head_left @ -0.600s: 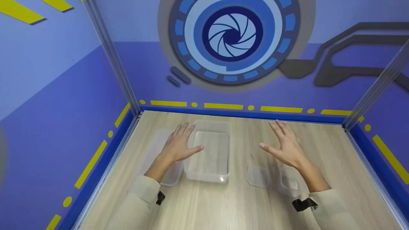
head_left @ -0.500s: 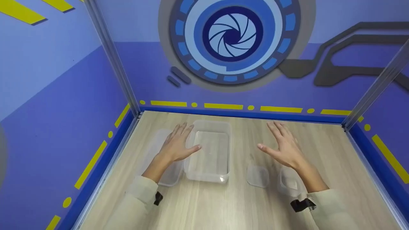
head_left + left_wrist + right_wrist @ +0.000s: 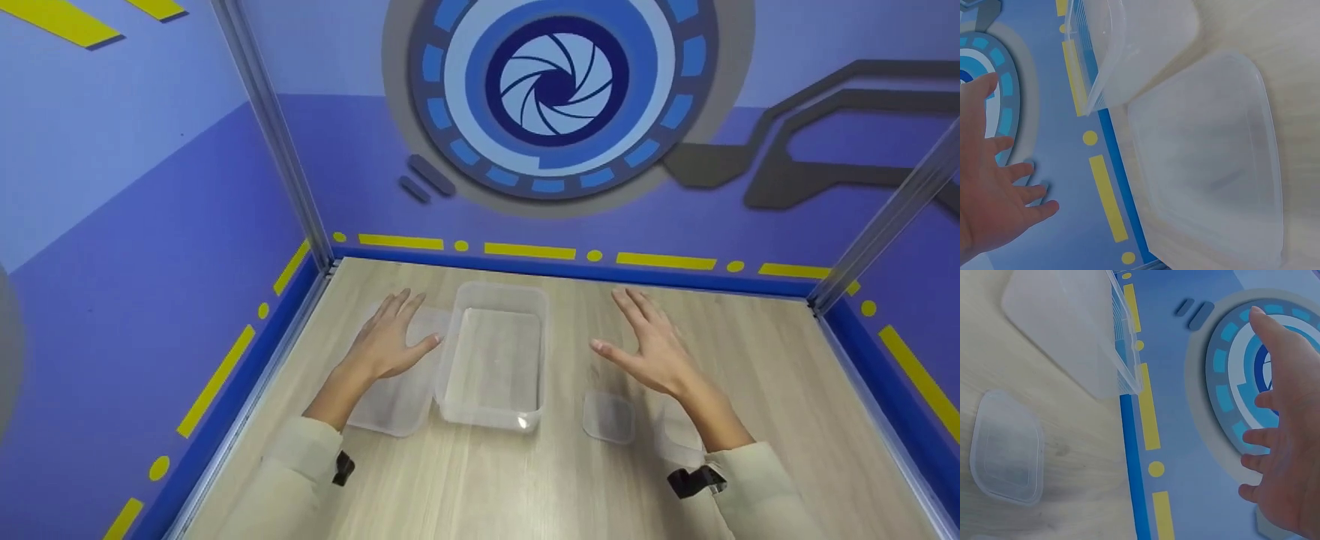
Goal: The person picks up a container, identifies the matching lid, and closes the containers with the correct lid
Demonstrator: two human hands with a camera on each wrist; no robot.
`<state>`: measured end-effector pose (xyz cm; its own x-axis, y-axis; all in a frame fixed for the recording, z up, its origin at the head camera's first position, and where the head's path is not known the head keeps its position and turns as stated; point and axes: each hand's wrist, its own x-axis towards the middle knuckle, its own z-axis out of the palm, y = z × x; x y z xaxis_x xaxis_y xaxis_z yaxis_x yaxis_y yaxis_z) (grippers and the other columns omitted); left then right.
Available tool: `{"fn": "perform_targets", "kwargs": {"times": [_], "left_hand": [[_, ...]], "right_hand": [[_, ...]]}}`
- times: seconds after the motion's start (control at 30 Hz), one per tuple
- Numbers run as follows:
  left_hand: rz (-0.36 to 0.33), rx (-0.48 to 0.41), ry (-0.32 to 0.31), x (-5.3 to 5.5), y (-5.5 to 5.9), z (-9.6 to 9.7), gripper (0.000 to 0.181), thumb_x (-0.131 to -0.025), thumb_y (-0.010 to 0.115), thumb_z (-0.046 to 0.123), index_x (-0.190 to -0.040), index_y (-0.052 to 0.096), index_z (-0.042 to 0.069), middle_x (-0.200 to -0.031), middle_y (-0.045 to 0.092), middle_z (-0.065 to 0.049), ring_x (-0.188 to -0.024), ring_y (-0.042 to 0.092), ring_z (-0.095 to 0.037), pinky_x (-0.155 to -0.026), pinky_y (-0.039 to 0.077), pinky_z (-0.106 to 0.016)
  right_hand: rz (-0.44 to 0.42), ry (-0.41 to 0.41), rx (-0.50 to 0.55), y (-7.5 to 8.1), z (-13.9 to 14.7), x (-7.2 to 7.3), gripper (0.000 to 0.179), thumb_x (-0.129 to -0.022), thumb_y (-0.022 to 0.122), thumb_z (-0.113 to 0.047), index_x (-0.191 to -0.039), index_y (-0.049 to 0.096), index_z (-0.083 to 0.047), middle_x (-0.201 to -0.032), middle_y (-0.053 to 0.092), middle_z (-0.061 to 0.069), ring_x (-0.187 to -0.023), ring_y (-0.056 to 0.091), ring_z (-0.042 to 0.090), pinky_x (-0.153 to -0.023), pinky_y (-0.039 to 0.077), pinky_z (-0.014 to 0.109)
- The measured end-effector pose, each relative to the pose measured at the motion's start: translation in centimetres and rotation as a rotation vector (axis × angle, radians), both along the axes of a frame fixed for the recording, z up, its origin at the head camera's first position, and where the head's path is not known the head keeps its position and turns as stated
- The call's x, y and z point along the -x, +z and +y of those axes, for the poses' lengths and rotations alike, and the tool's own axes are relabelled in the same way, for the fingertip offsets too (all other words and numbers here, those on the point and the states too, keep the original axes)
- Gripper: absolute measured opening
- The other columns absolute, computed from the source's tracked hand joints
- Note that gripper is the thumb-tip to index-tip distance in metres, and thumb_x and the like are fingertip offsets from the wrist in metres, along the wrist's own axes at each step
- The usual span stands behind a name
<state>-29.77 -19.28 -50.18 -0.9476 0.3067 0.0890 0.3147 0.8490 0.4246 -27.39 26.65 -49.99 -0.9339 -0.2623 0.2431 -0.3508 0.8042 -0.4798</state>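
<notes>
My left hand (image 3: 384,346) hovers with spread fingers above a large translucent lid (image 3: 397,405), holding nothing. Just right of that lid stands a large clear plastic container (image 3: 491,420), seen from the side in both wrist views. My right hand (image 3: 651,351), also spread and holding nothing, is in the air over the table's right half. Nearer the front lie a small square lid (image 3: 608,418) and, partly hidden under my right forearm, a small clear container (image 3: 679,442). The left wrist view shows the large lid (image 3: 1207,146) flat; the right wrist view shows the small lid (image 3: 1008,447).
The wood-grain table (image 3: 510,487) is bounded by a blue printed back wall (image 3: 525,217) and side walls. Metal corner posts (image 3: 281,142) rise at the back left and back right.
Both hands have shifted left, the left one moving away from over the large container's edge to above the large lid. The head view has turned slightly. The containers and lids have stayed in place.
</notes>
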Motion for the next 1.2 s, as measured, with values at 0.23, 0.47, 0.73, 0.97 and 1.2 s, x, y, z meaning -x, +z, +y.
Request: {"fn": "perform_targets", "kwargs": {"times": [0.23, 0.47, 0.73, 0.97, 1.2], "left_hand": [[0.016, 0.004, 0.032, -0.2, 0.3, -1.9, 0.086, -0.102, 0.059, 0.059, -0.169, 0.028, 0.014, -0.174, 0.019, -0.018, -0.16, 0.016, -0.043, -0.122, 0.023, -0.069], [0.009, -0.001, 0.053, -0.4, 0.4, -2.9, 0.092, -0.099, 0.058, 0.068, -0.169, 0.028, 0.015, -0.175, 0.019, -0.017, -0.16, 0.017, -0.043, -0.122, 0.021, -0.069], [-0.08, -0.125, 0.09, -0.3, 0.2, -4.3, 0.096, -0.099, 0.054, 0.073, -0.17, 0.022, 0.017, -0.175, 0.016, -0.016, -0.16, 0.017, -0.043, -0.121, 0.023, -0.07], [-0.098, -0.185, 0.105, 0.0, 0.1, -4.8, 0.095, -0.1, 0.054, 0.072, -0.17, 0.022, 0.018, -0.175, 0.016, -0.018, -0.159, 0.017, -0.043, -0.122, 0.021, -0.07], [-0.093, -0.179, 0.125, 0.0, 0.1, -5.2, 0.095, -0.1, 0.054, 0.072, -0.17, 0.023, 0.016, -0.175, 0.017, -0.018, -0.16, 0.016, -0.043, -0.122, 0.019, -0.07]], "right_hand": [[0.0, 0.019, 0.04, 0.2, -1.2, 0.3, 0.093, -0.096, 0.069, -0.062, -0.17, 0.027, -0.024, -0.175, 0.02, 0.014, -0.157, 0.019, 0.049, -0.112, 0.016, 0.084], [-0.016, 0.044, 0.059, 0.3, -2.0, 0.5, 0.094, -0.096, 0.068, -0.063, -0.17, 0.025, -0.024, -0.176, 0.018, 0.011, -0.158, 0.019, 0.045, -0.113, 0.023, 0.081], [-0.005, 0.084, 0.096, 0.0, -3.4, 0.8, 0.095, -0.095, 0.071, -0.061, -0.17, 0.027, -0.022, -0.175, 0.021, 0.01, -0.158, 0.02, 0.043, -0.115, 0.025, 0.077], [-0.014, 0.086, 0.123, -0.4, -4.4, 1.0, 0.093, -0.095, 0.072, -0.058, -0.169, 0.03, -0.019, -0.174, 0.024, 0.012, -0.157, 0.023, 0.042, -0.117, 0.027, 0.074], [-0.018, 0.099, 0.136, -0.9, -5.6, 0.9, 0.093, -0.094, 0.071, -0.061, -0.168, 0.032, -0.02, -0.173, 0.027, 0.012, -0.157, 0.026, 0.041, -0.118, 0.028, 0.072]]}}
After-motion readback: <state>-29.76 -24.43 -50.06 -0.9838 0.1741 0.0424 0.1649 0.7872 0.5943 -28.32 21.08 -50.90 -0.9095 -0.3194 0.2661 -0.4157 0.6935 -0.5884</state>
